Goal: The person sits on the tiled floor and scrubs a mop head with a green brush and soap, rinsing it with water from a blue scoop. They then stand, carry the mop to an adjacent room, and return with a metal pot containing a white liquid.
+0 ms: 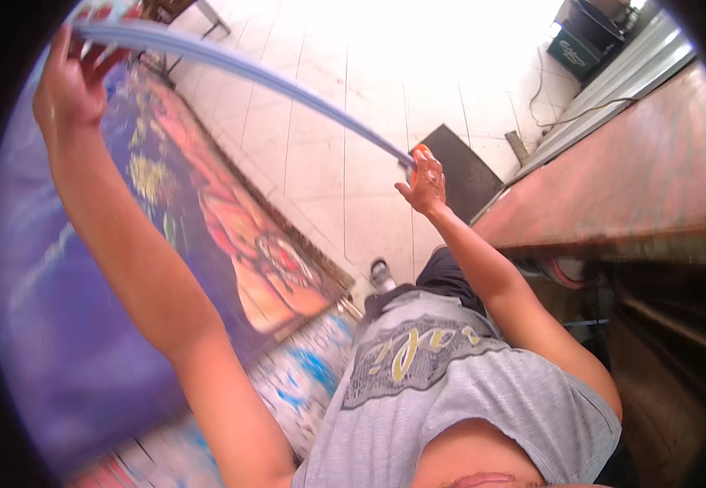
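Note:
A long, narrow light-blue strip [267,79] spans the space between my hands, bowed and slightly blurred. At the upper left, my left hand [75,79] grips its far end, with the fingers partly hidden behind it. My right hand [427,183], near the middle, is around the other end, where an orange piece [421,148] shows by the fingers; the thumb sticks out. Below my left arm lies a large painted sheet [84,293], purple-blue with orange and pink figures [280,262] along its side.
A paint-stained white surface [304,366] lies under the painted sheet. To the right is a reddish tabletop [633,177] with a metal edge. A dark flat board [463,171] rests on the tiled floor [316,171]. A green crate [572,52] and a cable [591,110] are at the upper right.

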Motion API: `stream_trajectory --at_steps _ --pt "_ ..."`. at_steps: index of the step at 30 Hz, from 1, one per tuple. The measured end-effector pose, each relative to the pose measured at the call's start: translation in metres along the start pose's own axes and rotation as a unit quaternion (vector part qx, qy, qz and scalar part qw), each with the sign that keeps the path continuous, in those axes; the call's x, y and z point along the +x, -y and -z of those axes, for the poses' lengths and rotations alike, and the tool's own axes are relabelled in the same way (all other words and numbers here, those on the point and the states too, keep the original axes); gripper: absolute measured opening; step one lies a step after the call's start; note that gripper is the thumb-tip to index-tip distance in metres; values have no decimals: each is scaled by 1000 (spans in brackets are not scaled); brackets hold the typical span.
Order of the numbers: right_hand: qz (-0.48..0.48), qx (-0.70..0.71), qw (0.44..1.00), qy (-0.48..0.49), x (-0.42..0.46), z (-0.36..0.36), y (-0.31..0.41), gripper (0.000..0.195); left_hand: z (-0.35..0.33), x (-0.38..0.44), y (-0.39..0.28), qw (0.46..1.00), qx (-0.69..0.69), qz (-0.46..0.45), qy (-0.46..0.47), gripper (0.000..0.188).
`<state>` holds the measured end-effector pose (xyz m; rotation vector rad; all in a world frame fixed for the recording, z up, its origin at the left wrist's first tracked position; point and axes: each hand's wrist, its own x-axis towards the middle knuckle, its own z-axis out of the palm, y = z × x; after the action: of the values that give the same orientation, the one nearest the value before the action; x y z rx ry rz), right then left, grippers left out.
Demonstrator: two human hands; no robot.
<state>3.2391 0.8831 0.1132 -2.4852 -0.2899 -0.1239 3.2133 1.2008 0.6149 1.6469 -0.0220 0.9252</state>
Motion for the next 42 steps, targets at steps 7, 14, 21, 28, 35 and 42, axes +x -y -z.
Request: stream_trajectory --at_steps 7,14,21,28,35,42 --pt "37 21 995 -93 141 -3 -39 16 47 138 219 983 -62 150 -85 44" --pt "-65 -168 983 -42 211 99 -39 13 32 59 581 862 428 268 53 83" --pt "-155 -400 901 62 281 177 1 15 -276 -50 502 871 100 8 481 66" --pt "-171 -522 835 -18 333 226 65 7 -409 -26 430 696 -39 -117 708 51" --pt "-45 -466 857 -214 348 250 175 12 -477 -6 402 637 -186 -96 742 18" --pt "-514 -309 676 -428 125 67 136 11 -515 -64 394 603 -240 -60 758 20"
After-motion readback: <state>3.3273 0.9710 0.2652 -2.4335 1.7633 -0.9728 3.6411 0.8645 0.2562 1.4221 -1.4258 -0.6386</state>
